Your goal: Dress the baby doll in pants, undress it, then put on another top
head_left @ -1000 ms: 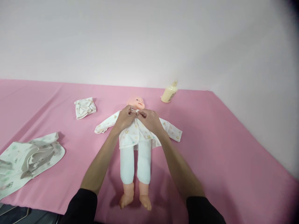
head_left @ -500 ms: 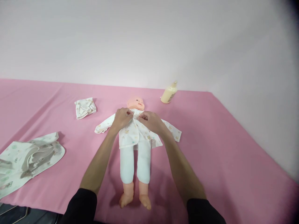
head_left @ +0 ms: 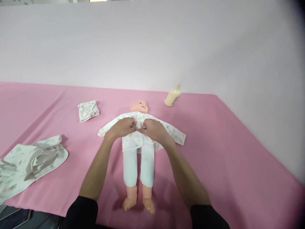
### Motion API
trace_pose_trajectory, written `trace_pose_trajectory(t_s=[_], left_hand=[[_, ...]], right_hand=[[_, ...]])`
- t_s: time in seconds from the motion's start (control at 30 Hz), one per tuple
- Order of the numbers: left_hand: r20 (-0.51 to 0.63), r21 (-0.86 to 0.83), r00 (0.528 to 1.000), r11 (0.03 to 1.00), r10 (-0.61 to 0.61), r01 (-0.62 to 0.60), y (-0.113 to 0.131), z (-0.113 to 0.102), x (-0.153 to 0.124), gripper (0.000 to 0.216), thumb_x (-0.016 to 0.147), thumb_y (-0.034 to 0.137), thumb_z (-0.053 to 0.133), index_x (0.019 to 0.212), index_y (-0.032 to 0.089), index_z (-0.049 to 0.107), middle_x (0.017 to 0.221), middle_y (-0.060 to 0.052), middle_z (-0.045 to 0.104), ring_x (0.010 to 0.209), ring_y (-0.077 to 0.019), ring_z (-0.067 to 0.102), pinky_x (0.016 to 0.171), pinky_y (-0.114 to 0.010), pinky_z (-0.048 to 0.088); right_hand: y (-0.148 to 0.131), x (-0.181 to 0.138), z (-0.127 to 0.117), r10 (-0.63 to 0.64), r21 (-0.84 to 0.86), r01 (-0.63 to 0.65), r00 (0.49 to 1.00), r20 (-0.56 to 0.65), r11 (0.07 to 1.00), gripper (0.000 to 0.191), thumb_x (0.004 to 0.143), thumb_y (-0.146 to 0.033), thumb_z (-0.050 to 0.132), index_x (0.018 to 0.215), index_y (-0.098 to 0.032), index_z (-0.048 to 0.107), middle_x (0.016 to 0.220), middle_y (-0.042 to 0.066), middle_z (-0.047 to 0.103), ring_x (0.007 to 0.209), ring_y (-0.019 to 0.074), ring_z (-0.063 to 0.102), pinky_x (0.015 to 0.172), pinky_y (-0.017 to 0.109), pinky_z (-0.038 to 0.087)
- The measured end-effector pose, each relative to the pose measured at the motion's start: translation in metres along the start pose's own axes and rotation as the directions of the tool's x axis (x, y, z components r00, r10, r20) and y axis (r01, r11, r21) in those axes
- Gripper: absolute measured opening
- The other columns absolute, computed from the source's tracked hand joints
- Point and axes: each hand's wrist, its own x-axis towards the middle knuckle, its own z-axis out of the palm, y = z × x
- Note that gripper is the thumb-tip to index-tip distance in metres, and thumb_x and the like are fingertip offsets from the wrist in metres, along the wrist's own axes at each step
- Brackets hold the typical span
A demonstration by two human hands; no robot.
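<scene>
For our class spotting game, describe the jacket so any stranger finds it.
On the pink tablecloth lies a doll. The white printed jacket covers its torso, with the left hand and right hand at its front. Unlike both cloths at left, it shows two outspread sleeves.

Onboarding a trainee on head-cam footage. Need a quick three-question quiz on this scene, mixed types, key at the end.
1. True or false: the left hand and right hand are both at the front of the doll's white patterned jacket.

2. In the picture, what is to the right of the doll's head?
a) a folded cloth
b) a pump bottle
c) a shoe

3. Fill in: the doll's feet are ____ (bare or covered).

Key: 1. true; 2. b; 3. bare
</scene>
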Motion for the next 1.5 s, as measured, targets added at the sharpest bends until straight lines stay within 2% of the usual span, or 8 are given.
trace_pose_trajectory(t_s=[0.33, 0.6, 0.73, 0.83, 0.93, 1.07, 1.23, 1.5], left_hand=[[0.037, 0.005, 0.999, 0.999, -0.037, 0.037, -0.002, 0.004, 0.0, 0.014, 0.07, 0.02, 0.063, 0.084, 0.023, 0.062, 0.081, -0.003, 0.064, 0.067, -0.0185, 0.054, 0.057, -0.028, 0.031], [0.133, 0.096, 0.991, 0.995, 0.002, -0.015, 0.014, -0.001, -0.002, 0.029, 0.079, 0.047, 0.062, 0.091, 0.021, 0.057, 0.099, -0.004, 0.057, 0.077, -0.0174, 0.054, 0.063, -0.029, 0.038], [0.144, 0.155, 0.988, 0.984, 0.061, -0.083, 0.02, 0.004, -0.001, 0.02, 0.086, 0.038, 0.054, 0.083, 0.018, 0.054, 0.105, -0.006, 0.051, 0.08, -0.0157, 0.054, 0.068, -0.029, 0.042], [0.12, 0.229, 0.991, 0.97, 0.059, -0.086, 0.021, 0.009, -0.001, 0.019, 0.084, 0.034, 0.057, 0.094, 0.019, 0.056, 0.108, -0.006, 0.05, 0.081, -0.0166, 0.055, 0.067, -0.03, 0.043], [0.113, 0.258, 0.992, 0.963, 0.048, -0.076, 0.019, 0.012, 0.0, 0.029, 0.083, 0.035, 0.06, 0.108, 0.02, 0.055, 0.109, -0.006, 0.05, 0.084, -0.0182, 0.055, 0.068, -0.03, 0.043], [0.144, 0.211, 0.989, 0.976, 0.027, -0.058, 0.017, 0.014, 0.002, 0.028, 0.085, 0.037, 0.058, 0.106, 0.019, 0.053, 0.108, -0.006, 0.049, 0.081, -0.0172, 0.055, 0.068, -0.03, 0.042], [0.159, 0.147, 0.987, 0.989, 0.008, -0.031, 0.016, 0.013, 0.003, 0.016, 0.084, 0.034, 0.054, 0.086, 0.019, 0.048, 0.094, -0.004, 0.05, 0.072, -0.0149, 0.05, 0.062, -0.029, 0.037], [0.149, 0.073, 0.989, 0.997, 0.004, -0.015, 0.014, 0.006, 0.001, 0.02, 0.078, 0.028, 0.057, 0.072, 0.02, 0.039, 0.077, 0.0, 0.049, 0.065, -0.0135, 0.041, 0.056, -0.028, 0.03]], right_hand=[[0.003, 0.008, 0.003, -0.031, 0.162, 0.019, 0.997, 0.068, 0.987, 0.02, 0.069, -0.027, 0.058, 0.061, -0.021, 0.041, 0.063, -0.003, 0.049, 0.06, 0.0124, 0.043, 0.053, 0.027, 0.025], [0.008, 0.005, -0.01, -0.036, 0.428, 0.015, 0.999, 0.04, 0.904, 0.025, 0.07, -0.025, 0.054, 0.06, -0.02, 0.031, 0.06, -0.005, 0.033, 0.054, 0.0083, 0.029, 0.049, 0.025, 0.023], [0.013, 0.005, -0.011, -0.004, 0.498, -0.023, 0.999, 0.054, 0.867, 0.019, 0.072, -0.025, 0.053, 0.063, -0.02, 0.037, 0.059, -0.006, 0.035, 0.051, 0.0077, 0.033, 0.047, 0.024, 0.025], [0.019, 0.007, -0.01, 0.015, 0.508, -0.049, 0.997, 0.071, 0.86, 0.012, 0.073, -0.026, 0.054, 0.071, -0.021, 0.043, 0.061, -0.006, 0.041, 0.051, 0.009, 0.039, 0.047, 0.024, 0.029], [0.023, 0.006, -0.013, 0.004, 0.494, -0.032, 0.998, 0.057, 0.869, 0.017, 0.075, -0.026, 0.055, 0.091, -0.023, 0.049, 0.067, -0.006, 0.048, 0.056, 0.0107, 0.043, 0.05, 0.023, 0.032], [0.021, 0.0, -0.021, -0.128, 0.397, 0.082, 0.987, 0.092, 0.914, 0.031, 0.082, -0.025, 0.049, 0.113, -0.028, 0.05, 0.077, -0.004, 0.055, 0.061, 0.0124, 0.047, 0.058, 0.025, 0.035], [0.012, -0.005, -0.026, -0.278, 0.248, 0.251, 0.957, 0.08, 0.936, 0.026, 0.086, -0.015, 0.038, 0.091, -0.023, 0.062, 0.087, 0.001, 0.064, 0.078, 0.0154, 0.053, 0.07, 0.028, 0.036], [0.01, -0.002, -0.016, -0.019, 0.015, 0.016, 0.982, 0.186, 1.0, 0.016, 0.084, -0.032, 0.057, 0.075, -0.021, 0.061, 0.077, 0.003, 0.062, 0.074, 0.0174, 0.054, 0.063, 0.028, 0.033]])
